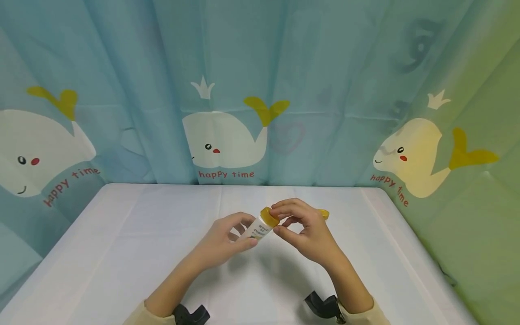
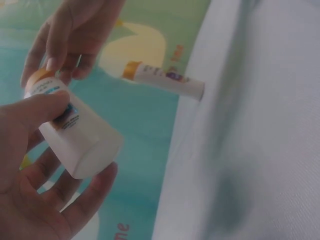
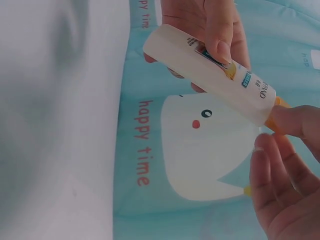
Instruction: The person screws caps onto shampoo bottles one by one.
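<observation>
A white bottle [image 1: 259,228] with printed lettering is tilted above the table. My left hand [image 1: 223,239] grips its body, thumb across the label and fingers curled beneath, as the left wrist view shows. At its upper end sits a yellow cap [image 1: 269,217], which my right hand [image 1: 308,230] pinches between thumb and fingertips. In the right wrist view the right thumb covers much of the cap [image 3: 276,114]. The bottle's flat base [image 2: 100,157] faces the left wrist camera.
Behind my right hand a second white bottle [image 2: 165,80] with a yellow cap [image 2: 131,70] stands upright on the white table [image 1: 134,248]. In the head view only its cap [image 1: 323,214] shows. A curtain [image 1: 325,149] printed with whales borders the table's far edge and sides.
</observation>
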`<state>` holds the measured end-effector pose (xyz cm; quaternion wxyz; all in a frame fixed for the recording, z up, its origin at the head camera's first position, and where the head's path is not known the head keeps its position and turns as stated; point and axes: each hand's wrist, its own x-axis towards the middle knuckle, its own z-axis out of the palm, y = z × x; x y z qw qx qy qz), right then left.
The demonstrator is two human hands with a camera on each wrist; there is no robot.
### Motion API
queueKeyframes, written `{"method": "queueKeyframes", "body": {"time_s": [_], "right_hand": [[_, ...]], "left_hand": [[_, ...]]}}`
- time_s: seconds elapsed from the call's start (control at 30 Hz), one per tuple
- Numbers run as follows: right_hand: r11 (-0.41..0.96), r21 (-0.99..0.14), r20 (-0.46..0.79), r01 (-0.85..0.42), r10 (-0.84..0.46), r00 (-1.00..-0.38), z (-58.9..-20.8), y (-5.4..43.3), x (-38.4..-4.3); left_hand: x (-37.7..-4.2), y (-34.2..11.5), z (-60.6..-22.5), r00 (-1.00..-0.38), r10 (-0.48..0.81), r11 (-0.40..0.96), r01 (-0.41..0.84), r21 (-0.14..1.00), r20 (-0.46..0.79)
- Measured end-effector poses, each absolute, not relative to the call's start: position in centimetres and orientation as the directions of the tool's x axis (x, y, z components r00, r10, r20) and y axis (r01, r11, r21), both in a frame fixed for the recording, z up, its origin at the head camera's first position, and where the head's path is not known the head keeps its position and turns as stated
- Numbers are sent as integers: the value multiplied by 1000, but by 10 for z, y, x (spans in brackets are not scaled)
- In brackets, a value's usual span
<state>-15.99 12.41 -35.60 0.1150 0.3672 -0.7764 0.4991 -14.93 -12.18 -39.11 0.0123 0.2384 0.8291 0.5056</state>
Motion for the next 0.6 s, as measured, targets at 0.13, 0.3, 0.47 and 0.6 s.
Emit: {"method": "queueKeyframes", "body": {"time_s": [0.13,0.3,0.47,0.6], "right_hand": [[259,-685,538,-681,-449,-713,-357,123,-159],[251,-676,553,-693,-448,-702,-357,122,-159],[242,-669,567,-703,-445,-693,-358,120,-159],[238,-672,569,-702,-442,-694,-359,120,-159]], "left_hand": [[-149,-121,-392,-888,406,375,377,847,216],[-150,-120,-393,-887,413,386,376,843,207],[-150,-120,-393,-886,416,381,373,846,204],[-149,-120,-393,-881,427,373,376,848,203]]}}
